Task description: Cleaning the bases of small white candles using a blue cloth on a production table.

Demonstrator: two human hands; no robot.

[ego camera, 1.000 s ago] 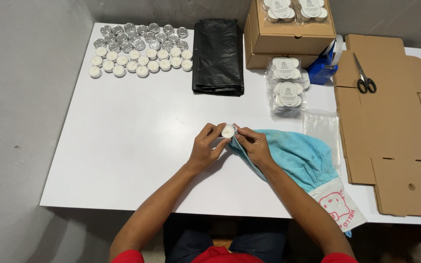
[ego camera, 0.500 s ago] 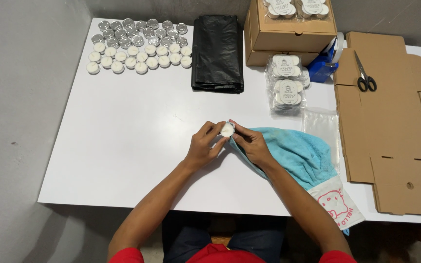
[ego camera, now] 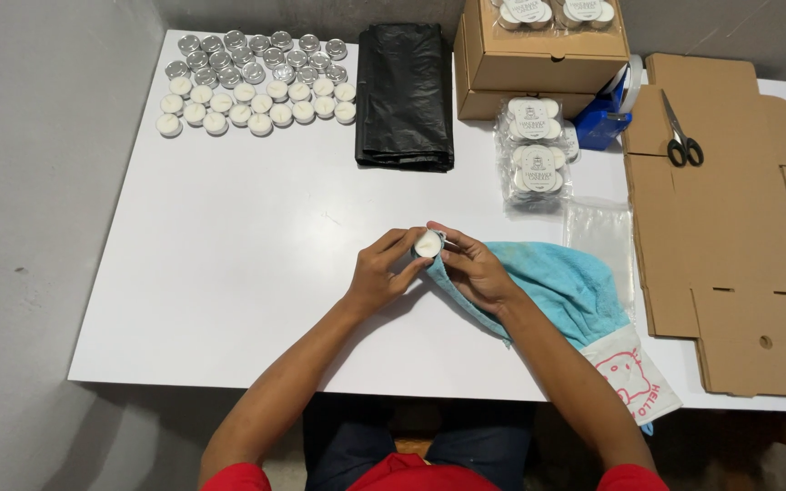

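Observation:
A small white tealight candle (ego camera: 428,243) in a metal cup sits between the fingertips of both hands over the middle of the white table (ego camera: 229,264). My left hand (ego camera: 382,271) grips it from the left. My right hand (ego camera: 471,268) holds it from the right, together with the near corner of a light blue towel (ego camera: 557,286) that spreads out to the right under my forearm.
Several tealights (ego camera: 256,77) stand in rows at the far left. A folded black plastic bag (ego camera: 405,95) lies beside them. Cardboard boxes (ego camera: 539,55), bagged candle packs (ego camera: 537,155), a clear bag (ego camera: 602,236), scissors (ego camera: 681,136) and flat cardboard (ego camera: 739,236) fill the right side.
Both hands and the candle have stayed in the same place; only the fingers have shifted slightly around the candle.

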